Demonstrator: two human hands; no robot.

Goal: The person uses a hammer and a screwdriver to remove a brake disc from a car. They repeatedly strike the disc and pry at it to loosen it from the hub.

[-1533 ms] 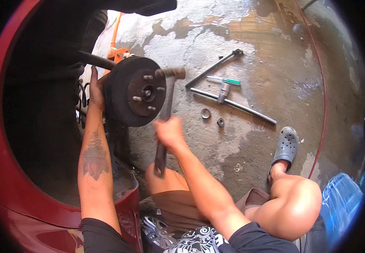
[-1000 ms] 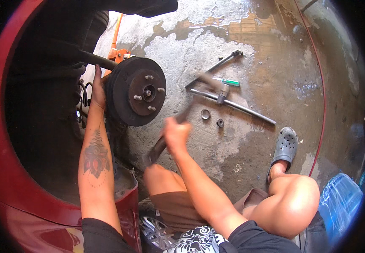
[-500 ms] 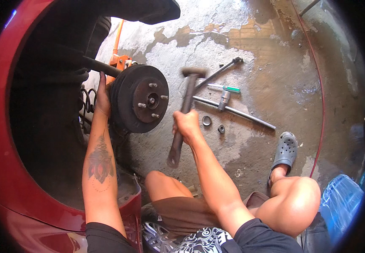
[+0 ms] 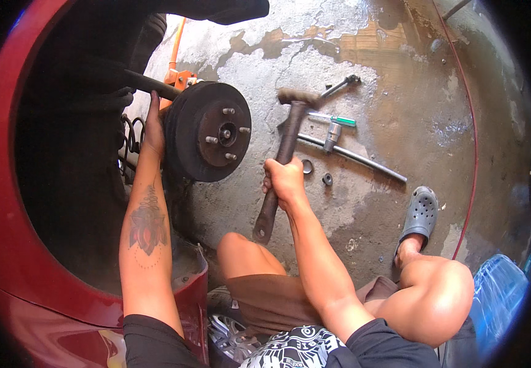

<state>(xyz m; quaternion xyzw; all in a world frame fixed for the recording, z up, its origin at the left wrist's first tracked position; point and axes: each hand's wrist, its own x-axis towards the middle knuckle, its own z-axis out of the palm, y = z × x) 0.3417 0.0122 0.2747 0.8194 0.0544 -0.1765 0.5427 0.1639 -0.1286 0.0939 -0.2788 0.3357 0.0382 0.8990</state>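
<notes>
My right hand (image 4: pixel 286 183) is wrapped round the handle of a hammer (image 4: pixel 288 138), held upright in the air to the right of a brake drum (image 4: pixel 204 132). The hammer's head is a little blurred and apart from the drum. Dark and round, the drum has several wheel studs around its hub. My left hand (image 4: pixel 153 132) lies against the drum's back side with a finger stretched upward; its other fingers are partly hidden behind the drum.
The red car's wheel arch (image 4: pixel 1 141) curves along the left. An orange jack (image 4: pixel 178 80) stands behind the drum. On the concrete lie a long metal bar (image 4: pixel 363 161), a green-handled screwdriver (image 4: pixel 342 121), a ratchet (image 4: pixel 342 86) and a nut (image 4: pixel 327 179). A red hose (image 4: pixel 474 141) runs at right.
The hammer and my right hand have moved slightly right, away from the drum. My left hand stays against the drum. The whole view has shifted a little.
</notes>
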